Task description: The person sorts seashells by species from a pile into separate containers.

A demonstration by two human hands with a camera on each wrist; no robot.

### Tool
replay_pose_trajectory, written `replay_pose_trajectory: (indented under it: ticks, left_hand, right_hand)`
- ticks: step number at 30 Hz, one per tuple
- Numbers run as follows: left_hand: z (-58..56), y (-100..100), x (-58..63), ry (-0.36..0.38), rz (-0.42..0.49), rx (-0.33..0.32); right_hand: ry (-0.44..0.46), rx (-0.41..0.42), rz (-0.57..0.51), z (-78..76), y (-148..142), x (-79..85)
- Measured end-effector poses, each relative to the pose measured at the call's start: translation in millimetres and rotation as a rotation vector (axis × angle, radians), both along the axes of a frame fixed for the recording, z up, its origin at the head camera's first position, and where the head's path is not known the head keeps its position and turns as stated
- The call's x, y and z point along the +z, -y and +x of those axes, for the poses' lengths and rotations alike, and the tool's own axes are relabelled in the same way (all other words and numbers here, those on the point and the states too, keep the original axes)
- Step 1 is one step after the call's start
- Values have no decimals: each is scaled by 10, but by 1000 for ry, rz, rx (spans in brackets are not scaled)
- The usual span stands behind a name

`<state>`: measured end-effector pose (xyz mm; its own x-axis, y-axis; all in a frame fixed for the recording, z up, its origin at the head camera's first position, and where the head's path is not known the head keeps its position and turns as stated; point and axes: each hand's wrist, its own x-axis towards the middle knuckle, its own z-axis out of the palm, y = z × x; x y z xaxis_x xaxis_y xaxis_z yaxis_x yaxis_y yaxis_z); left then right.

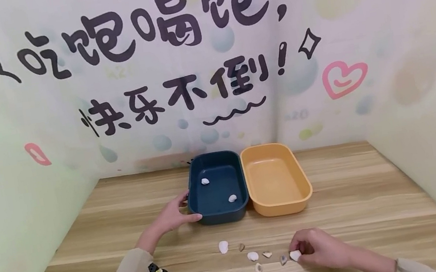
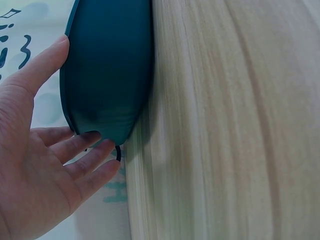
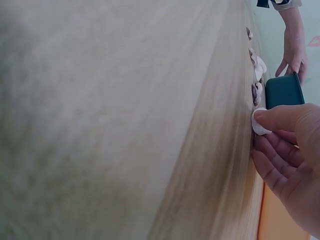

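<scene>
Pinching a white seashell (image 1: 295,255) between thumb and fingers, your right hand (image 1: 321,249) is low over the bench (image 1: 364,222), forward of the orange tray (image 1: 282,209). You cannot tell from these views whether that shell touches the bench surface. Your left hand (image 1: 174,214) is spread at the left side of the dark blue tray (image 1: 222,217), with the thumb at its front-left corner and the other fingers by its left wall.

Both trays stand side by side near the back edge of the bench, between its back corners, the orange one to the right. Inside the blue tray, locate one white shell (image 1: 205,181) toward the left wall and another white shell (image 1: 232,198) near the front-right corner.

In front of the trays, seven loose shells (image 1: 253,256) lie scattered on the bench, left of your right hand; the grey shell (image 1: 283,259) is nearest the pinched one.
</scene>
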<state>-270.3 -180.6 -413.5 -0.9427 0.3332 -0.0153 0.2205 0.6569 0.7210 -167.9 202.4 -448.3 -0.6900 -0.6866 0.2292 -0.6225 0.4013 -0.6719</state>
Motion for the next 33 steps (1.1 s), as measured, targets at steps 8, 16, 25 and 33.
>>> replay_pose_trajectory:
  ticks: [8, 16, 25, 33]
  left_hand:
    - [11, -6, 15, 1, 2, 7]
    - [3, 1, 8, 8, 20, -2]
    - [-3, -15, 10, 20, 24, 2]
    - [-2, -13, 2, 12, 16, 10]
  right_hand:
    - [9, 5, 15, -78, 11, 52]
    - [19, 2, 48, -188, 75, 196]
    - [-73, -7, 46, -411, 172, 447]
    - [-93, -75, 45, -572, 324, 647]
